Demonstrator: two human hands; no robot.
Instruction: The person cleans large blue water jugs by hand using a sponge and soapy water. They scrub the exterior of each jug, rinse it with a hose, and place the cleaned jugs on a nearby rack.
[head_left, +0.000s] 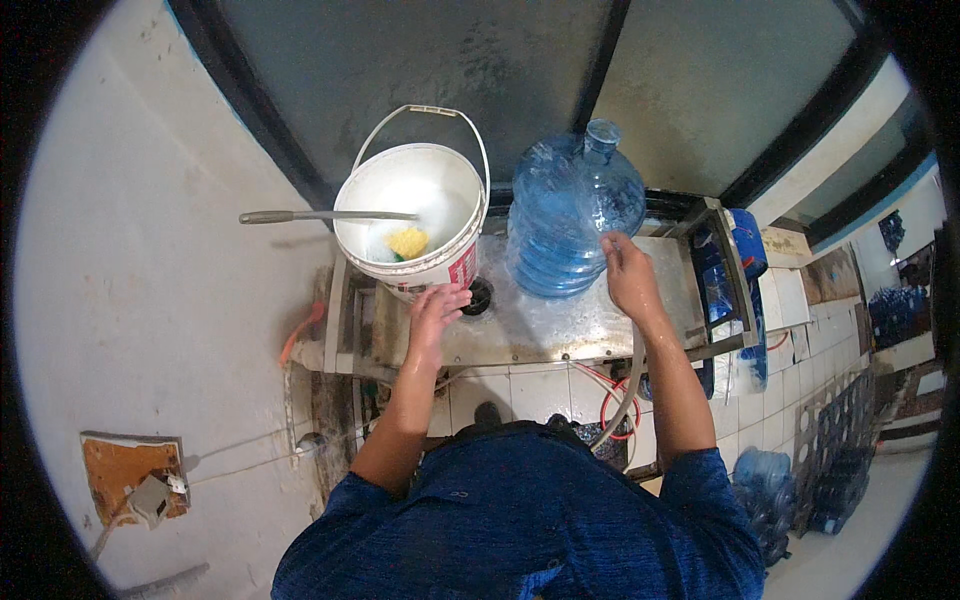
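Observation:
My right hand (628, 274) grips the end of a pale hose (636, 367), which runs up along my wrist from the floor. Water seems to spray from it over clear blue plastic water-jug bodies (551, 240) on the stainless steel bench (517, 341). A jug neck (602, 133) points upward at the back; the outlines overlap, so I cannot tell if this is one jug or two. My left hand (439, 307) is empty, fingers loosely spread, in front of a white plastic bucket (409, 281). Inside the bucket are suds, a yellow sponge (407, 243) and a grey-handled tool (270, 217), its head hidden.
A dark round drain hole (478, 297) opens beside the bucket. The bench has a raised metal side frame (731, 277) at right. Red tubing (619, 416) coils on the tiled floor. More water jugs (763, 480) stand at lower right; glass panels (420, 67) rise behind.

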